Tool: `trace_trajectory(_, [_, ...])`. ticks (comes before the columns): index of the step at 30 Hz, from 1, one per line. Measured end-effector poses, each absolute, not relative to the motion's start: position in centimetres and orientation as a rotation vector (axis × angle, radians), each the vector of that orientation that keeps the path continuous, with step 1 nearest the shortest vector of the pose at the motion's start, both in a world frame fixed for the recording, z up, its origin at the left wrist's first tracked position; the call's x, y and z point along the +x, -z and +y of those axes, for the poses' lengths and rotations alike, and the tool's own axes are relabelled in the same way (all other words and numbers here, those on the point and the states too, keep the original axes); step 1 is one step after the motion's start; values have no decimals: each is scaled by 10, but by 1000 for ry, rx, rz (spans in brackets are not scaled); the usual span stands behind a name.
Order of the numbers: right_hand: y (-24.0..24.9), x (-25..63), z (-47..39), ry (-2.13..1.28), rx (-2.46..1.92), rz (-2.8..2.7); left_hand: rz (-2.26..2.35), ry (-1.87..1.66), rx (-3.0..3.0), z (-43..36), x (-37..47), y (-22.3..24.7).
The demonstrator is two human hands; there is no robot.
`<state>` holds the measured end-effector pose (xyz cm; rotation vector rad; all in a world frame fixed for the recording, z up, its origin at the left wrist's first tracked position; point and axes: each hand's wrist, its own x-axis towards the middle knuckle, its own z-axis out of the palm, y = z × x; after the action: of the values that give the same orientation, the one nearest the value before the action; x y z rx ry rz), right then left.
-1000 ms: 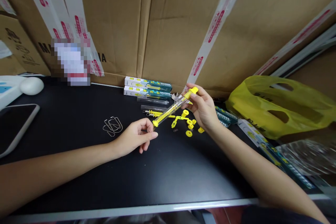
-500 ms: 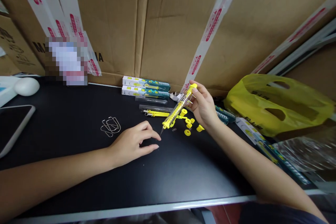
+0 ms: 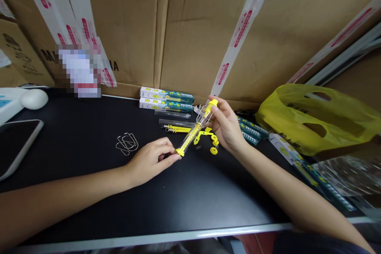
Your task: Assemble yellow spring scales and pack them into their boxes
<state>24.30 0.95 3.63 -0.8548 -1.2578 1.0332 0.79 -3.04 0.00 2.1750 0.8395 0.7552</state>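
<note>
A clear tube with yellow ends and a yellow scale inside (image 3: 191, 136) is held at a slant above the black table. My right hand (image 3: 225, 125) grips its upper yellow cap, with a bent metal wire beside the cap. At the lower yellow end, the fingertips of my left hand (image 3: 160, 155) are pinched together; the thin metal tip there is hidden by them. Just behind the tube lie yellow rods with metal ends (image 3: 178, 129), yellow rings (image 3: 213, 151), a small spring (image 3: 199, 147) and clear tubes (image 3: 172, 115). Bent metal hooks (image 3: 127, 143) lie left of my left hand.
Two printed boxes (image 3: 166, 104) lie against the cardboard (image 3: 190, 39). More boxes (image 3: 309, 172) and a yellow plastic bag (image 3: 315, 119) are at the right. A phone (image 3: 18, 147) and a white egg-shaped object (image 3: 34, 99) are at the left.
My left fingers have closed at the tube's lower end. The tube and my right hand have shifted slightly left. The metal wire now shows beside the upper cap.
</note>
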Motion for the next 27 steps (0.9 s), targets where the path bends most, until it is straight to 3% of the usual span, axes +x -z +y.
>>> trace_trajectory(21, [-37, 241, 9, -959, -851, -1242, 966, -863, 1984, -23, 9, 7])
trace_trajectory(27, [-42, 241, 8, -1202, -840, -1184, 1011, -864, 1980, -22, 9, 7])
